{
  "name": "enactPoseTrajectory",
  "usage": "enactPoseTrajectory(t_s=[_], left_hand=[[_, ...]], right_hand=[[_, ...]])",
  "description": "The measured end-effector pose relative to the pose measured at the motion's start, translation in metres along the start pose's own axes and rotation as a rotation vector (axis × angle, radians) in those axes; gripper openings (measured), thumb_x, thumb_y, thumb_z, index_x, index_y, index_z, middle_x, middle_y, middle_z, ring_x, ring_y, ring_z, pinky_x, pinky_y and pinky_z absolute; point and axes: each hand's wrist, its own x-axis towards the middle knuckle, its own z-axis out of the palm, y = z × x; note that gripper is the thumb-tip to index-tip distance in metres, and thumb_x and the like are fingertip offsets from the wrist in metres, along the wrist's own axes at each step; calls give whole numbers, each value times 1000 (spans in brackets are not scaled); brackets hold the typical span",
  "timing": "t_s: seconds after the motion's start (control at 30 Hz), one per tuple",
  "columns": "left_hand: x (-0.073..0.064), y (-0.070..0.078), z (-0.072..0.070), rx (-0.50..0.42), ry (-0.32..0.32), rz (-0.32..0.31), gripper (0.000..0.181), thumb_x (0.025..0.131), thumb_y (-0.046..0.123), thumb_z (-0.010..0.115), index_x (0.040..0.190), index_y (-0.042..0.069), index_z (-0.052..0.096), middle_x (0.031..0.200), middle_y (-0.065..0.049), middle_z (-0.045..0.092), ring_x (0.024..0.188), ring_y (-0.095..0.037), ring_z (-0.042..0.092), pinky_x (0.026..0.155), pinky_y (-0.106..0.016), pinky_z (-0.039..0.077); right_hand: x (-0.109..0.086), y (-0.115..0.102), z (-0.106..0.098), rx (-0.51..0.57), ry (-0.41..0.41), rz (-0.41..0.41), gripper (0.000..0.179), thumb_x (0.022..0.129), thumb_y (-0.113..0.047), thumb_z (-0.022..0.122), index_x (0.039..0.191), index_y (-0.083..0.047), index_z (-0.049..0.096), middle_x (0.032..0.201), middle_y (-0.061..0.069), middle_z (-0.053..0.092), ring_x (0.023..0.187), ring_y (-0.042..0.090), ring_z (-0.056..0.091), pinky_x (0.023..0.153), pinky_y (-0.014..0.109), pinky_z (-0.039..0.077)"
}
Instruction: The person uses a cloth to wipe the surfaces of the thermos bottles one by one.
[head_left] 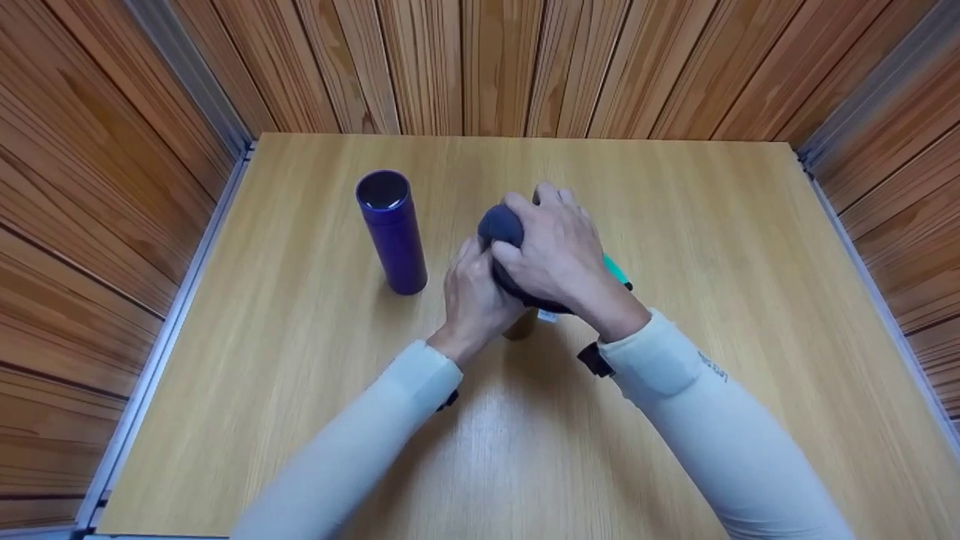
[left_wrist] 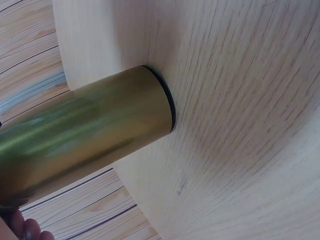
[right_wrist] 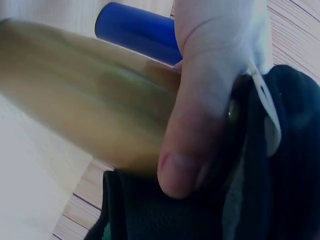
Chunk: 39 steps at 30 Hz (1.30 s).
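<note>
A gold-green metal cylinder like a bottle (left_wrist: 100, 125) stands on the table, its black base rim touching the wood in the left wrist view. In the head view only its lower part (head_left: 520, 327) shows. My left hand (head_left: 478, 289) grips it near the top. Over that top lies a dark navy cloth item (head_left: 501, 226), its exact kind unclear, with a small white label (head_left: 547, 316). My right hand (head_left: 559, 240) holds the cloth from above with curled fingers. The right wrist view shows a thumb (right_wrist: 192, 135) across the bottle, with dark fabric (right_wrist: 165, 210) around it.
A purple-blue bottle with a shiny dark top (head_left: 396, 240) stands upright to the left of my hands. A green piece with a dark tip (head_left: 616, 270) pokes out beyond my right wrist, mostly hidden. Wood-panelled walls (head_left: 495, 67) border the table (head_left: 720, 247) at back and sides.
</note>
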Motion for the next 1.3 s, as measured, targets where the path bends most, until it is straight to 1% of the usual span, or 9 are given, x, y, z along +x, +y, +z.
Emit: enactPoseTrajectory(t_s=[0.1,0.27,0.4,0.53,0.63,0.73,0.93,1.17,1.3], left_hand=[[1,0,1,11,8,14,47,89,30,77,129,8,66,115,-6,68,95,-23,56,82,-33,49],[0,-1,3,-3,46,25,33,86,27,79,113,9,74,101,-4,66,90,-21,54,74,-32,46],[1,-2,4,-19,63,30,30,82,28,82,103,8,75,97,-3,64,91,-21,54,73,-32,47],[0,-2,4,-32,52,20,27,81,23,81,103,8,75,97,-2,63,95,-21,54,76,-32,48],[0,-2,3,-34,44,16,28,81,22,81,106,10,75,97,-2,63,94,-20,54,76,-32,48],[0,-1,3,-31,48,19,29,82,23,81,106,10,75,96,-4,64,92,-21,54,76,-33,48],[-1,0,2,3,38,16,27,84,19,78,107,5,74,101,-6,64,93,-22,56,78,-34,51],[-1,0,2,39,-5,15,46,90,31,77,126,4,68,116,-8,68,97,-23,57,84,-33,50],[0,-2,3,24,7,23,50,90,31,77,131,5,65,116,-7,69,95,-23,56,82,-33,49]], right_hand=[[0,3,1,67,29,14,43,91,-32,61,130,-13,63,113,16,53,100,35,47,82,49,43],[0,10,4,269,110,62,37,95,-25,65,128,-9,61,114,13,55,104,32,51,86,49,46],[-4,15,11,429,236,76,33,93,-15,66,125,-8,61,114,12,58,104,30,55,89,48,45],[-12,18,21,561,393,53,32,93,-8,64,124,-5,61,115,13,58,105,29,56,91,46,44],[-21,20,29,605,486,25,32,95,-8,63,127,-4,60,116,15,57,106,28,56,90,46,45],[-30,22,36,592,522,2,34,97,-14,64,129,-4,58,116,15,54,107,28,52,88,45,44],[-41,21,34,403,443,-51,43,99,-32,65,134,-9,57,123,19,48,112,34,43,88,48,41],[-36,14,11,75,153,-113,54,98,-43,61,144,-16,53,138,23,40,120,40,37,95,52,35],[-20,7,0,-16,17,-83,53,94,-43,63,140,-18,56,129,21,46,114,38,39,90,50,37]])
